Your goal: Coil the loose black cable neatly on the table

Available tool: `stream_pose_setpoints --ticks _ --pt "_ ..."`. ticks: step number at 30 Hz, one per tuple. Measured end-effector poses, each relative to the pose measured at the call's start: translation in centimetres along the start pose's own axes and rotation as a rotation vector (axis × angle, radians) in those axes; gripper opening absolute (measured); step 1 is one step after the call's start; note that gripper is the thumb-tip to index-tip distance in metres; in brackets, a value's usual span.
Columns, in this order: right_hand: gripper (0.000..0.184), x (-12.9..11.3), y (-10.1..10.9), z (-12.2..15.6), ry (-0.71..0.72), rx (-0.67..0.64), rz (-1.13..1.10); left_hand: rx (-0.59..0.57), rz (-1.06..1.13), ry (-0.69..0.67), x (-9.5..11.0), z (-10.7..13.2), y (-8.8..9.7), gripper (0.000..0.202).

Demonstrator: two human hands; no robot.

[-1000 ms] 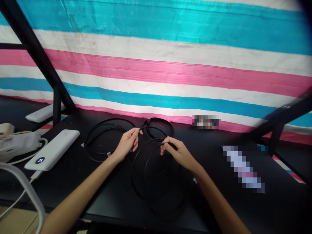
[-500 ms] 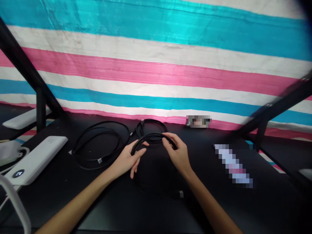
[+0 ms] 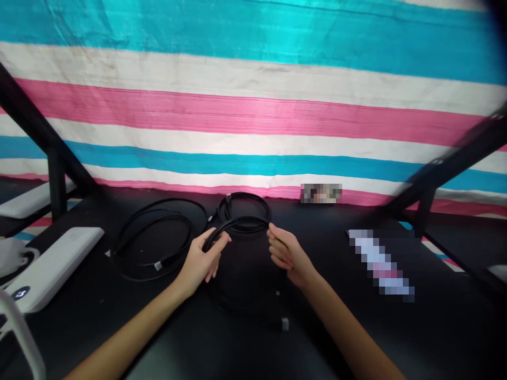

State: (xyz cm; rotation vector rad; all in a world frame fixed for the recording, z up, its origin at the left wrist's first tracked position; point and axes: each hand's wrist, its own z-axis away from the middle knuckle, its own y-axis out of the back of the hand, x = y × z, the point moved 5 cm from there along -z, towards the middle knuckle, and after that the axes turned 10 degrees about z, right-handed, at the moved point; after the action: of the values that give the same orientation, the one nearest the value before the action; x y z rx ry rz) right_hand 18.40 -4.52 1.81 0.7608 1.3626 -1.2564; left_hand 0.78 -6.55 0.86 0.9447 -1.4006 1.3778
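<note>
Between my two hands a coiled black cable (image 3: 237, 221) arches just above the dark table. My left hand (image 3: 204, 258) is wrapped round the coil's left side, thumb on top. On the other side my right hand (image 3: 288, 252) pinches the coil with thumb and forefinger, its other fingers curled. The lower part of this cable is hard to see against the table; a silver connector (image 3: 284, 323) shows below the hands. Behind the held coil lies a second black cable coil (image 3: 225, 207). A looser black cable (image 3: 137, 211) with silver plugs lies to the left.
A white power bank (image 3: 65, 264) with a small lit display lies at the left, beside a white charger (image 3: 10, 256). Black frame bars (image 3: 57, 184) stand at both sides. A striped sheet (image 3: 253, 116) hangs behind the table. Blurred-out items (image 3: 380, 264) lie at the right.
My right hand has closed from a looser hold on top of the coil to a pinch at its right side. The left hand keeps its hold. The view has shifted slightly.
</note>
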Motion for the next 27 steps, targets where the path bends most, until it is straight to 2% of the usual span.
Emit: stream_pose_setpoints --ticks 3,7,11,12,15,17,21,23,27 --pt "0.045 -0.9 0.4 0.0 0.101 0.048 -0.213 0.043 0.060 -0.068 -0.1 -0.1 -0.1 0.024" --pt "0.044 -1.0 0.8 -0.3 0.210 0.109 -0.302 0.003 -0.056 -0.132 -0.6 0.2 -0.6 0.021" --pt "0.045 0.3 -0.3 -0.5 0.190 0.071 -0.295 -0.001 -0.070 0.048 -2.1 0.3 -0.1 0.029" --pt "0.044 0.6 -0.6 -0.5 0.176 0.055 -0.265 0.021 -0.067 0.061 -2.0 0.3 0.3 0.029" --pt "0.039 0.9 -1.1 -0.4 0.135 0.016 -0.085 0.065 -0.078 -0.024 -0.7 -0.3 1.5 0.024" --pt "0.034 0.6 -0.5 -0.4 0.118 0.053 0.002 0.012 -0.104 -0.034 0.0 -0.8 1.8 0.023" --pt "0.042 0.4 1.7 -0.7 0.054 0.214 0.063 -0.160 -0.202 0.080 0.0 -0.9 1.2 0.024" --pt "0.047 0.4 2.3 -0.9 0.096 0.255 0.216 -0.182 -0.218 0.109 -0.3 -0.7 0.9 0.026" --pt "0.056 0.0 2.5 -0.8 0.283 0.357 0.559 -0.163 -0.217 0.114 -0.2 -0.5 1.0 0.029"
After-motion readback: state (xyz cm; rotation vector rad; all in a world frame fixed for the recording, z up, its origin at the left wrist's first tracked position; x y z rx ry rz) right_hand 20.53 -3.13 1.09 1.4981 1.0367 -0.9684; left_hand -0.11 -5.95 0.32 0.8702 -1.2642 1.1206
